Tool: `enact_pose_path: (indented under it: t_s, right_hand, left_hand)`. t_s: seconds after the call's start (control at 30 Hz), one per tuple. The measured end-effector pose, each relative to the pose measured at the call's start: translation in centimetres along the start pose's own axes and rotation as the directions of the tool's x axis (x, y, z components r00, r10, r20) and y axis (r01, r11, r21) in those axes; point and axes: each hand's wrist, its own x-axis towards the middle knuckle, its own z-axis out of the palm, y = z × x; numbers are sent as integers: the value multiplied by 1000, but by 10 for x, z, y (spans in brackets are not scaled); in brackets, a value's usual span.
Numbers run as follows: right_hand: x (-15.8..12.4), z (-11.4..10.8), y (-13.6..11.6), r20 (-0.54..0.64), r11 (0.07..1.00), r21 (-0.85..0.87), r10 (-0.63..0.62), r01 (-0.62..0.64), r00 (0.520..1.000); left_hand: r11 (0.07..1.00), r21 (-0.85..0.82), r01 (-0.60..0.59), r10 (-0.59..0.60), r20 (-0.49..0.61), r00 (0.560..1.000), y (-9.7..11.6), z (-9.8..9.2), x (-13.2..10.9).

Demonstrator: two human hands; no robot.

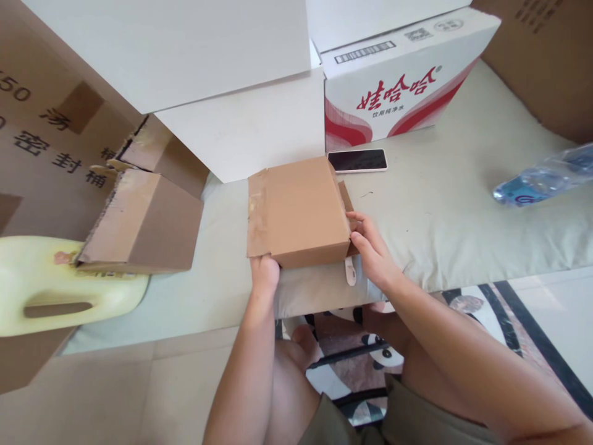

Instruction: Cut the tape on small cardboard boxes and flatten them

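A small brown cardboard box (303, 207) lies on the pale green cloth surface in front of me. My left hand (265, 272) holds its near left corner, where a taped flap (257, 216) sticks out; the fingers are hidden under the cardboard. On the other side, my right hand (373, 247) has its thumb and fingers closed on the right edge, by a partly raised end flap (345, 196). A small white object with a rounded end (351, 272) pokes out below the box, close to my right hand; its kind is unclear.
A phone (356, 161) lies behind the box, before a white and red carton (398, 93) and large white boxes (241, 123). Brown boxes (143, 222) and a pale yellow jug (60, 315) stand left. A plastic bottle (542, 182) lies right. The cloth's front edge (185, 330) is near my knees.
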Motion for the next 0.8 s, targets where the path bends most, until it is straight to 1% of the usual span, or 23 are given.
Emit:
enact_pose_path:
  t_s: [0.1,0.27,0.57,0.7,0.8]
  right_hand:
    - [-1,0,-1,-5,1000,-2,3,-3,1000]
    - [0,-1,0,-1,1000,10,6,-6,1000]
    - [0,-1,0,0,999,9,40,-40,999]
    - [1,-2,2,11,1000,-2,23,-23,1000]
    - [1,-3,2,12,1000,-11,20,-20,1000]
  left_hand:
    - [1000,23,6,-5,-23,1000,-3,-1,0]
    - [1000,21,-10,10,-21,1000,-5,0,0]
    - [1000,12,6,-6,-25,1000,-6,2,0]
    - [1000,14,19,-18,-35,999,-7,2,0]
    - [1000,13,17,-17,-15,1000,-6,2,0]
